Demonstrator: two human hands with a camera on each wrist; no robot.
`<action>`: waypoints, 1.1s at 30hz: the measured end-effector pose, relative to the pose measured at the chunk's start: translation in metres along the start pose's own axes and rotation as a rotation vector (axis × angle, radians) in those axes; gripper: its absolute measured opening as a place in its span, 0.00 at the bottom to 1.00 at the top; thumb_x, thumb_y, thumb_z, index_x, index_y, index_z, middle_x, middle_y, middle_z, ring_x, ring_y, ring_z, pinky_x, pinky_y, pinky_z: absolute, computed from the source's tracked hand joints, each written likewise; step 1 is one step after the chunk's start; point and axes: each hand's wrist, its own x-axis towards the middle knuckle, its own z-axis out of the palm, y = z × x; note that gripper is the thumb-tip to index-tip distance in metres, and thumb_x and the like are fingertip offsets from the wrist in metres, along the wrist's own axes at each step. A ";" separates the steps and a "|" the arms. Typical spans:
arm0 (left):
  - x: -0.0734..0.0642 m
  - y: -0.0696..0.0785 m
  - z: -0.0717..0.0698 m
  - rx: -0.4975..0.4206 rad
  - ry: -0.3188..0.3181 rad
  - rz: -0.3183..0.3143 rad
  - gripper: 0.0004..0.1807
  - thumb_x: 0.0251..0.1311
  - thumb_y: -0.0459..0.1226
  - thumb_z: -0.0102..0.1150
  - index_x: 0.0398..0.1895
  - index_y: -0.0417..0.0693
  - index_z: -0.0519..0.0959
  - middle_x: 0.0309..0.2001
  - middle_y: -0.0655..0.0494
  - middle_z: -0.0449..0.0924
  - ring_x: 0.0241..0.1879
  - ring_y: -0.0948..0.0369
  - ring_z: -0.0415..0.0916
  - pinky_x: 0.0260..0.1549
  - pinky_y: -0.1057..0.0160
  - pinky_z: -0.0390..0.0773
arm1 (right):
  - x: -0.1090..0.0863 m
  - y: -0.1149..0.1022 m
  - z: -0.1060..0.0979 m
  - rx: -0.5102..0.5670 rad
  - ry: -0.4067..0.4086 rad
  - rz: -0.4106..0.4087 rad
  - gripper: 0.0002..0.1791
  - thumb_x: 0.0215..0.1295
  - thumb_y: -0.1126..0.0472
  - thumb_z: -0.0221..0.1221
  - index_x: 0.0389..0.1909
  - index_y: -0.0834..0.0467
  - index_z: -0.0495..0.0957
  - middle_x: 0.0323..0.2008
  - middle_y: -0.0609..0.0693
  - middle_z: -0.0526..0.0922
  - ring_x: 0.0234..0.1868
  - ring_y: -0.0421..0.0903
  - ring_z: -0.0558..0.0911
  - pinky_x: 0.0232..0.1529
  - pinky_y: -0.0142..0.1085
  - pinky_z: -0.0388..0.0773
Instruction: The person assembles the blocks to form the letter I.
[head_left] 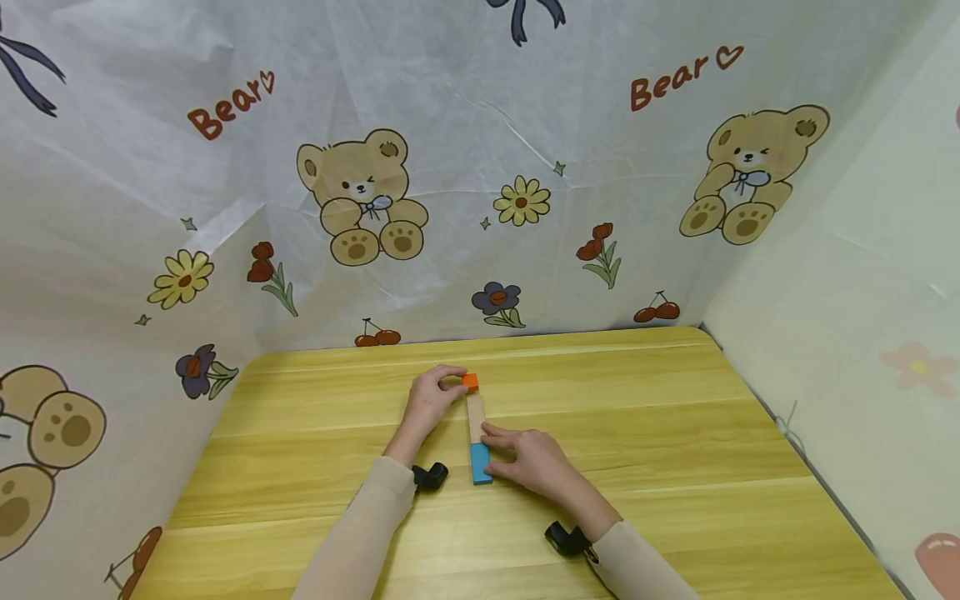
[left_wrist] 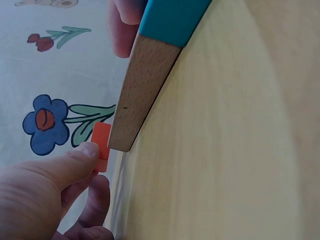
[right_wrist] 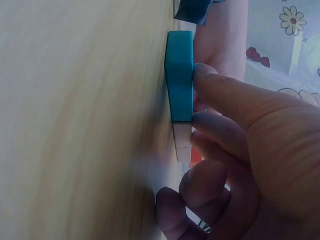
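Note:
A blue block [head_left: 481, 464] and a plain wooden block [head_left: 476, 418] lie end to end in a line on the table. My left hand [head_left: 431, 402] pinches a small orange block [head_left: 470, 382] between thumb and fingers, close to the far end of the wooden block. Whether the orange block touches the table or the wood I cannot tell. My right hand [head_left: 534, 458] is at the right side of the line. Its thumb touches the blue block [right_wrist: 180, 75], and its fingertips rest by the joint with the wooden block [right_wrist: 183, 142].
The table [head_left: 675, 433] has a yellow wood-grain top. A white cloth [head_left: 465, 108] printed with bears and flowers hangs behind it and at the sides. Black wrist cameras sit on both wrists, the left camera [head_left: 431, 476] near the blue block.

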 end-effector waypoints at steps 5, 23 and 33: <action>0.001 -0.001 0.001 0.014 -0.006 -0.007 0.18 0.66 0.39 0.74 0.58 0.52 0.88 0.60 0.54 0.87 0.40 0.57 0.85 0.40 0.58 0.83 | -0.001 0.000 0.001 0.004 -0.002 -0.006 0.29 0.68 0.47 0.71 0.68 0.48 0.82 0.72 0.40 0.78 0.16 0.34 0.56 0.22 0.30 0.56; 0.001 -0.004 0.005 0.066 0.002 0.001 0.15 0.64 0.41 0.75 0.55 0.57 0.90 0.56 0.58 0.89 0.47 0.53 0.87 0.51 0.47 0.84 | -0.002 -0.001 0.001 0.013 0.002 0.000 0.28 0.68 0.48 0.71 0.68 0.48 0.82 0.72 0.40 0.78 0.17 0.35 0.53 0.22 0.30 0.55; 0.003 -0.003 0.005 0.115 0.004 0.031 0.12 0.64 0.42 0.75 0.50 0.60 0.92 0.57 0.61 0.89 0.50 0.54 0.86 0.51 0.49 0.84 | -0.001 -0.001 0.000 0.002 -0.003 0.003 0.28 0.68 0.47 0.71 0.68 0.47 0.82 0.73 0.40 0.78 0.17 0.35 0.54 0.23 0.30 0.56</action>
